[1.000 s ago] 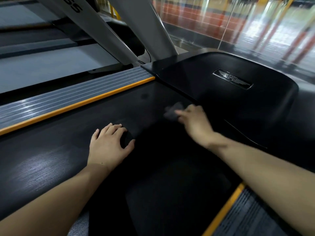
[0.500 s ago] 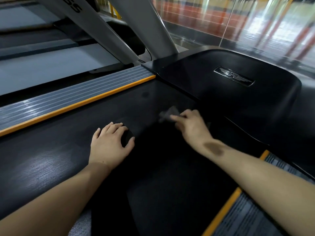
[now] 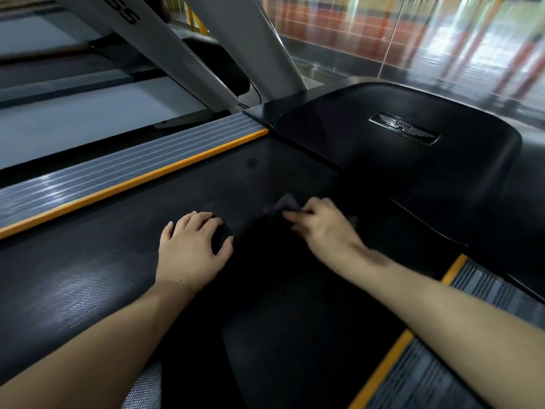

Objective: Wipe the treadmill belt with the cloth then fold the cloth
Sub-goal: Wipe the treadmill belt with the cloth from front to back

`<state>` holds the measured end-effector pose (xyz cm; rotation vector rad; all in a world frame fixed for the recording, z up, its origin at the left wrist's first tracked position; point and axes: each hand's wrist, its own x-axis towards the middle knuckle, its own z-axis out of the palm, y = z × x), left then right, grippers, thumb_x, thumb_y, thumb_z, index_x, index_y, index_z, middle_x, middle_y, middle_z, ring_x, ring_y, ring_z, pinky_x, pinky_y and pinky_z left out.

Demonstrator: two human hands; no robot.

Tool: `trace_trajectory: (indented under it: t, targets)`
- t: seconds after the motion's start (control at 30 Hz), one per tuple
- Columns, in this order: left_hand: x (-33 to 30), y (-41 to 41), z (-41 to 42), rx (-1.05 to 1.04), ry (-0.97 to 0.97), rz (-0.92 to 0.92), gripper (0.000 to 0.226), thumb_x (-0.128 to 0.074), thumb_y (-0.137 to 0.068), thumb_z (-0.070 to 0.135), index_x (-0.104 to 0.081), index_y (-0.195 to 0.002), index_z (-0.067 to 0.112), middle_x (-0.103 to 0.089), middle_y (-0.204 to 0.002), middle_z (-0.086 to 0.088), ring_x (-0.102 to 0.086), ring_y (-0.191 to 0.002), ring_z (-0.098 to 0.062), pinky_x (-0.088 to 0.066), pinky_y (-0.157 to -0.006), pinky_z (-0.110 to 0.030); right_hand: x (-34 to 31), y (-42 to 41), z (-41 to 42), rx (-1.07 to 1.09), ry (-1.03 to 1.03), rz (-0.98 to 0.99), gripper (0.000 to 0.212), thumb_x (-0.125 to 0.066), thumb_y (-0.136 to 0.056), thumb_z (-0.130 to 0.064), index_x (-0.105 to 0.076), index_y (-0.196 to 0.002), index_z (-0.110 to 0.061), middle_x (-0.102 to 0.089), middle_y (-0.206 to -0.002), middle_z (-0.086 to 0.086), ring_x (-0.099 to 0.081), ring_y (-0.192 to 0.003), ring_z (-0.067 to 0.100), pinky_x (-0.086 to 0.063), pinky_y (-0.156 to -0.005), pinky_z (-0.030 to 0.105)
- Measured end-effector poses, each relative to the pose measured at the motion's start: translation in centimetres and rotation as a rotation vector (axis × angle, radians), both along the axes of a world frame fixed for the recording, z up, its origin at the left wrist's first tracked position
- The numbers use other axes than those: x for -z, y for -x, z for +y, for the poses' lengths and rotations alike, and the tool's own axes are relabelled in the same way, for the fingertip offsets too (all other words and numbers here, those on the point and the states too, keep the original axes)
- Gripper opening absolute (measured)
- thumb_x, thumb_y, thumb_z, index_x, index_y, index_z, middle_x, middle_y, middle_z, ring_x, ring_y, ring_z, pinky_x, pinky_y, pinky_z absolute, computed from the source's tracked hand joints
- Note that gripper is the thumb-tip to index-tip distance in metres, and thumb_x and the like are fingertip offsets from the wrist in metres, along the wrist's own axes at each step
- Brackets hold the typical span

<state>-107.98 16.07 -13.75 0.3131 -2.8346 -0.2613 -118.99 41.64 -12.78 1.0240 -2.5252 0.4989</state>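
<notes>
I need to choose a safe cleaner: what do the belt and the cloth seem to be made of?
The belt looks like matte black rubber; sign: a fine woven grain where light hits. The cloth, held by the right hand, seems soft dark grey fabric, possibly microfibre; sign: it bunches limply.

You have one wide-angle view only, worn on your head, looking forward and steeply down from close above the treadmill belt (image 3: 124,246). It faces the black motor cover (image 3: 398,160) ahead, with both your forearms entering from the bottom edge.

black belt (image 3: 124,261), grey cloth (image 3: 284,203), orange-edged rail (image 3: 118,172).
</notes>
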Motion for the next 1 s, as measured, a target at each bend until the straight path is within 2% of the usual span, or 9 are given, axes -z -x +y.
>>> trace_trajectory:
  t: [0.13, 0.2, 0.33, 0.47, 0.53, 0.63, 0.73, 0.87, 1.0]
  targets:
    - [-0.2, 0.0, 0.1, 0.021, 0.056, 0.01, 0.051, -0.038, -0.093, 0.061, -0.065, -0.124, 0.032, -0.06, -0.129, 0.009, -0.049, -0.125, -0.021, -0.038, -0.105, -0.046, 0.0, 7.5, 5.3, 0.448, 0.122, -0.028, 0.035, -0.057, -0.085, -0.04, -0.069, -0.116, -0.029, -0.05, -0.098, 0.006, -0.041, -0.077, 0.015, -0.05, -0.08, 0.04]
    - [-0.3, -0.2, 0.1, 0.033, 0.05, 0.01, 0.051, -0.037, -0.094, 0.06, -0.064, -0.125, 0.031, -0.061, -0.128, 0.009, -0.051, -0.122, -0.023, -0.041, -0.101, -0.045, 0.2, 6.7, 4.6, 0.507, 0.116, -0.029, 0.032, -0.057, -0.088, -0.034, -0.069, -0.117, -0.028, -0.051, -0.099, 0.008, -0.043, -0.082, 0.023, -0.05, -0.081, 0.043]
    - [-0.9, -0.1, -0.2, 0.078, 0.047, -0.067, 0.049, -0.034, -0.099, 0.056, -0.057, -0.135, 0.032, -0.055, -0.138, 0.01, -0.05, -0.125, -0.022, -0.042, -0.101, -0.043, -0.3, -0.5, 0.1, 0.215, 0.087, -0.072, 0.032, -0.058, -0.085, -0.03, -0.073, -0.113, -0.027, -0.057, -0.09, 0.011, -0.052, -0.078, 0.036, -0.052, -0.073, 0.042]
    - [-1.8, -1.0, -0.3, 0.1, -0.013, -0.253, 0.063, -0.036, -0.098, 0.062, -0.039, -0.154, 0.034, -0.032, -0.163, 0.009, -0.025, -0.151, -0.018, -0.025, -0.122, -0.041, -1.1, -5.3, -0.6, -0.11, -0.031, -0.091, 0.035, -0.053, -0.091, -0.032, -0.067, -0.122, -0.028, -0.057, -0.097, 0.008, -0.052, -0.086, 0.029, -0.051, -0.073, 0.041]
    - [-2.5, -2.0, 0.4, 0.105, 0.024, -0.289, 0.07, -0.033, -0.094, 0.071, -0.033, -0.156, 0.038, -0.024, -0.166, 0.011, -0.015, -0.154, -0.017, -0.018, -0.124, -0.042, -1.6, -2.3, 1.2, -0.01, -0.061, -0.067, 0.029, -0.053, -0.091, -0.035, -0.069, -0.115, -0.031, -0.058, -0.095, 0.008, -0.055, -0.085, 0.03, -0.051, -0.073, 0.038]
    - [-3.8, -3.6, 3.0, 0.141, 0.01, -0.297, 0.081, -0.034, -0.086, 0.081, -0.029, -0.155, 0.041, -0.026, -0.164, 0.013, -0.02, -0.148, -0.018, -0.025, -0.119, -0.043, -1.8, 3.8, 5.4, 0.316, -0.042, -0.002, 0.029, -0.056, -0.092, -0.032, -0.071, -0.115, -0.027, -0.056, -0.094, 0.011, -0.052, -0.085, 0.035, -0.053, -0.075, 0.043]
    - [-4.3, -4.0, 5.4, 0.113, -0.075, -0.457, 0.108, -0.035, -0.069, 0.098, -0.012, -0.159, 0.042, -0.008, -0.169, 0.01, -0.006, -0.154, -0.022, -0.015, -0.124, -0.047, -1.8, 4.1, 5.7, 0.48, -0.039, -0.023, 0.029, -0.061, -0.09, -0.026, -0.071, -0.117, -0.026, -0.055, -0.095, 0.011, -0.049, -0.085, 0.035, -0.052, -0.076, 0.042]
    - [-3.9, -4.1, 6.6, 0.074, -0.102, -0.616, 0.133, -0.04, -0.054, 0.105, 0.006, -0.16, 0.039, 0.021, -0.168, 0.007, 0.02, -0.155, -0.024, 0.001, -0.126, -0.054, -2.0, -3.2, 0.5, 0.185, -0.036, -0.009, 0.027, -0.069, -0.078, -0.019, -0.074, -0.105, -0.022, -0.059, -0.081, 0.016, -0.054, -0.072, 0.037, -0.048, -0.066, 0.036]
    - [-3.8, -4.9, 7.1, 0.047, -0.026, -0.547, 0.126, -0.036, -0.06, 0.103, -0.001, -0.161, 0.036, 0.011, -0.17, 0.004, 0.009, -0.156, -0.027, -0.005, -0.125, -0.054, -1.7, -5.4, 0.8, -0.062, -0.108, -0.082, 0.04, -0.058, -0.085, -0.027, -0.065, -0.124, -0.031, -0.054, -0.097, 0.011, -0.052, -0.087, 0.033, -0.049, -0.072, 0.039]
